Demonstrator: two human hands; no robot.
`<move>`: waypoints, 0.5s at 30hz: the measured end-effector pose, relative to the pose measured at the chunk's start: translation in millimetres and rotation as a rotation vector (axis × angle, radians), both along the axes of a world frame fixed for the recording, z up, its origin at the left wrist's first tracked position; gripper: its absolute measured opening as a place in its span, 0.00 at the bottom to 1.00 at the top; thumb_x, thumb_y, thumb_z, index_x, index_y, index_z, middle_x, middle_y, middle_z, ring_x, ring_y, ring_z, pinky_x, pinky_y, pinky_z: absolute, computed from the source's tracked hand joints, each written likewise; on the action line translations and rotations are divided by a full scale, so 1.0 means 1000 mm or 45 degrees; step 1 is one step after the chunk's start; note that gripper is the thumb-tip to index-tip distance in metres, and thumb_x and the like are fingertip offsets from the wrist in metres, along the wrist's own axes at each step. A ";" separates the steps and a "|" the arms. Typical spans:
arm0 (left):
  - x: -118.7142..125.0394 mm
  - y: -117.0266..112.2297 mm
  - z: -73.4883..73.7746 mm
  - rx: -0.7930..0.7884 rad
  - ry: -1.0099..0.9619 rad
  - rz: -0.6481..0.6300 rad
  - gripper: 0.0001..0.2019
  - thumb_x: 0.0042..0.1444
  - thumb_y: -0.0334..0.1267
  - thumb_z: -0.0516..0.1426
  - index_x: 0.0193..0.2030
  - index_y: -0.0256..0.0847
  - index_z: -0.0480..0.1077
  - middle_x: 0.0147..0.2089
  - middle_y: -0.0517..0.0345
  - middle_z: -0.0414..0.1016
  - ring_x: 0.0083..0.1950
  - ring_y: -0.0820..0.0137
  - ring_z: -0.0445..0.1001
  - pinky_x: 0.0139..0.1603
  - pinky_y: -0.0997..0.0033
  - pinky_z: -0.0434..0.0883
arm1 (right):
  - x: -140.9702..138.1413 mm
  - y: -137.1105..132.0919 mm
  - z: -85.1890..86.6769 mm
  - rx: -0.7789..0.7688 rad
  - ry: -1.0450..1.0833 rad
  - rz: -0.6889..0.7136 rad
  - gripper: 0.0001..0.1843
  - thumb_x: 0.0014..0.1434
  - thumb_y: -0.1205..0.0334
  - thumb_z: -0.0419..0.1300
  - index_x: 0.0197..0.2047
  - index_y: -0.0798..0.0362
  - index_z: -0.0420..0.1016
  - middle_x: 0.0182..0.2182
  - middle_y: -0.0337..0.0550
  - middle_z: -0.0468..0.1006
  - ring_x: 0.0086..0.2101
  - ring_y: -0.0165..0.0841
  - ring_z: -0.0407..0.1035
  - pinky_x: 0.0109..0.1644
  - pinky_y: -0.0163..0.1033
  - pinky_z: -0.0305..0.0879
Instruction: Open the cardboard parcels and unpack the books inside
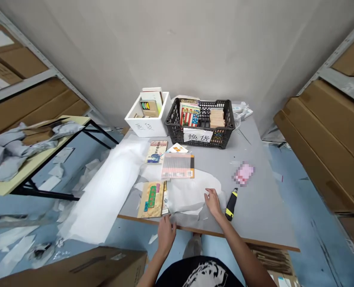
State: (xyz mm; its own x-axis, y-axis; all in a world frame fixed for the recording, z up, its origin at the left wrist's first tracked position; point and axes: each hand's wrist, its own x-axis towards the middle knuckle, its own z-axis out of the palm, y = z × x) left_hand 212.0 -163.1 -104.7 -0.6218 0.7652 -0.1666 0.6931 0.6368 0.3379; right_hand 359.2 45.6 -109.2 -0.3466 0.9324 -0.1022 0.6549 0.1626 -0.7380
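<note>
My right hand (213,202) rests on the right part of a white wrapping sheet (185,195), thumb and fingers apart, holding nothing I can see. At the table's front edge is my left hand (166,231), fingers loosely bent and apart, just below a tan book (151,200) with a green label. Another book lies partly hidden beneath the tan one. Behind the sheet lies a grey-and-orange book (178,165), back cover up with a barcode. Farther back is a cream book (157,152) with a blue picture. A black and yellow utility knife (231,205) lies right of my right hand.
A long white foam sheet (105,191) hangs off the table's left side. At the back stand a white bin (147,126) and a black crate (221,137), both with books. A blurred pink item (244,173) lies at right. Cartons (323,143) fill the side shelves.
</note>
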 end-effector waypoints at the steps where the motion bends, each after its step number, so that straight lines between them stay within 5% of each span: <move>1: -0.008 0.013 0.006 0.011 0.011 0.001 0.15 0.59 0.37 0.48 0.51 0.38 0.64 0.50 0.45 0.70 0.55 0.59 0.68 0.55 0.61 0.65 | -0.005 0.001 -0.001 -0.012 -0.013 0.008 0.18 0.55 0.67 0.51 0.46 0.58 0.75 0.42 0.54 0.73 0.44 0.42 0.71 0.52 0.45 0.66; 8: -0.083 0.122 0.039 -0.034 -0.006 0.263 0.20 0.59 0.36 0.50 0.57 0.30 0.59 0.58 0.38 0.65 0.63 0.57 0.61 0.61 0.62 0.58 | -0.009 0.017 -0.008 -0.076 -0.063 0.060 0.18 0.51 0.67 0.53 0.45 0.56 0.76 0.41 0.52 0.73 0.40 0.40 0.72 0.50 0.45 0.67; 15: -0.142 0.179 0.030 -0.125 -0.117 0.475 0.22 0.57 0.39 0.54 0.56 0.28 0.58 0.55 0.33 0.69 0.59 0.56 0.68 0.52 0.65 0.63 | -0.031 0.044 -0.009 -0.136 -0.014 0.096 0.17 0.51 0.66 0.54 0.44 0.53 0.75 0.40 0.50 0.73 0.34 0.37 0.73 0.45 0.42 0.70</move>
